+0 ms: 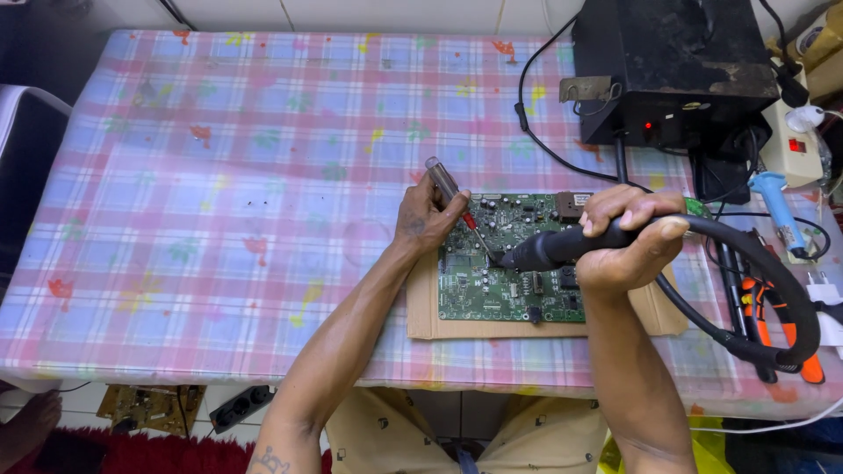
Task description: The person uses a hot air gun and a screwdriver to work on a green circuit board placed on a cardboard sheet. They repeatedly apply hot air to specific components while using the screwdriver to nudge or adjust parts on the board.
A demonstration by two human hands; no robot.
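Note:
A green circuit board [492, 285] lies on a piece of brown cardboard [423, 307] near the table's front edge. My left hand [426, 215] grips a small screwdriver [450, 191] with a clear handle, its tip pressed onto the board's middle. My right hand [628, 241] is wrapped around a black hot-air handpiece [549, 250], whose nozzle points left at the same spot on the board. A thick black hose [781, 294] loops from the handpiece to the right.
A black rework station box [672, 70] with a red light stands at the back right. A blue soldering iron [777, 206], orange-handled pliers [764, 320], a white power strip [790, 145] and cables crowd the right edge. The checked tablecloth [219, 175] covers the table.

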